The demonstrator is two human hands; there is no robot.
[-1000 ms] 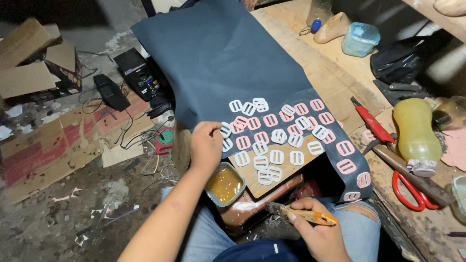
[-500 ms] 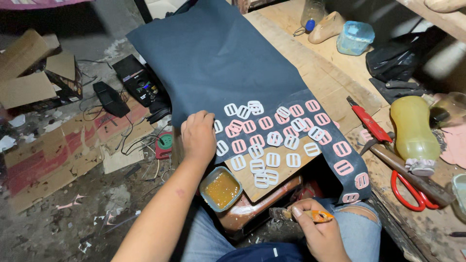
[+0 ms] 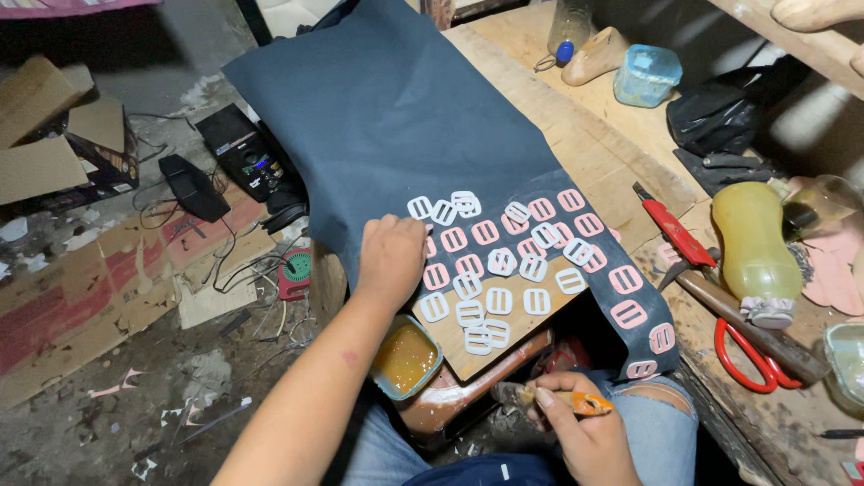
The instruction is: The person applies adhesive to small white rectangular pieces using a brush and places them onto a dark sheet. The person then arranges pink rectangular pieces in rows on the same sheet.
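A spread of small flat pieces, white and pink (image 3: 498, 261) and each shaped like a rounded rectangle with two slots, lay across the near end of a dark blue sheet (image 3: 396, 117). The white ones clustered on a bare wooden board (image 3: 504, 328) at the sheet's near edge, probably a firm work surface kept over the person's lap; the pink ones sat further along on the sheet, several in a loose row down its right border.

The left hand (image 3: 391, 256) rested at the left edge of this spread, fingers curled downward and pressing on the sheet beside a white piece; it could not be told whether the fingertips pinched a piece. Pressing there likely kept the sheet from sliding.

Below the spread, the right hand (image 3: 576, 427) was closed around a thin orange-handled brush (image 3: 576, 400), held level over the knee in torn jeans (image 3: 661, 432), within easy reach of the pieces.

Just left of the board's near corner sat a small open tin of amber glue (image 3: 405, 358), close enough for dipping.

To the right of the sheet, the wooden tabletop (image 3: 576, 135) carried a red-handled knife (image 3: 670, 229), a yellow plastic bottle (image 3: 751, 243) lying on its side, red-handled scissors (image 3: 747, 360), and, further off, a pale blue lidded tub (image 3: 646, 75). Left of the sheet, the floor held flattened cardboard (image 3: 108, 279), a tangle of cables and a small black speaker (image 3: 243, 153).
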